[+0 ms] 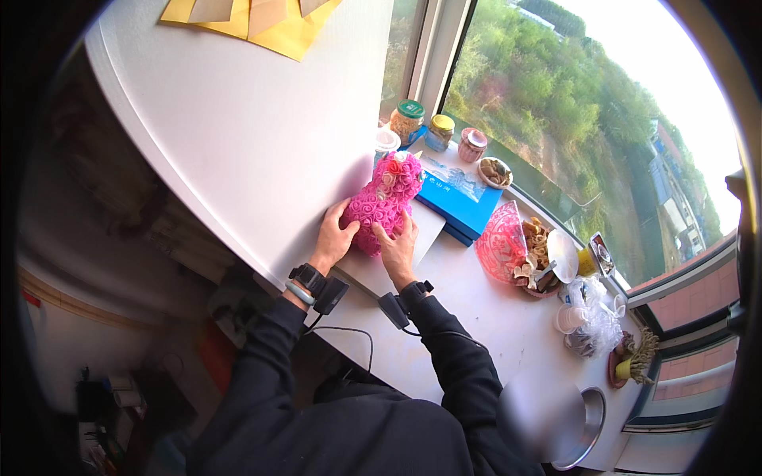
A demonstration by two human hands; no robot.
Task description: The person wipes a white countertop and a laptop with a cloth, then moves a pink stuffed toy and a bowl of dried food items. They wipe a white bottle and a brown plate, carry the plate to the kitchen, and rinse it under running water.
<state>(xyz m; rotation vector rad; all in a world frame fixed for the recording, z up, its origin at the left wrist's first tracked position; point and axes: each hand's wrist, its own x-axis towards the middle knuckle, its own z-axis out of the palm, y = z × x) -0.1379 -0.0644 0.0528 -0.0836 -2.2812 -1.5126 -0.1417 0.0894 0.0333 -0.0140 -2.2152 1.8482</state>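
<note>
A pink figure covered in artificial roses (381, 205), with a few white and red flowers near its top, stands at the window sill's left end against the white panel. My left hand (337, 234) grips its lower left side, thumb in front. On its lower right side lies my right hand (397, 243), its thumb in front too. Both hands hold the figure together. Its far side and underside are hidden. Just right of it lies a blue box (461, 205) with a printed landscape.
Behind are a green-lidded jar (408, 119), a yellow-lidded jar (441, 131), a pink jar (472, 144) and a small bowl (495, 172). Rightward stand a basket of dried pieces (539, 253), clear plastic bags (589, 318), a potted plant (631, 360) and a metal basin (592, 425). Cables hang from both wrists.
</note>
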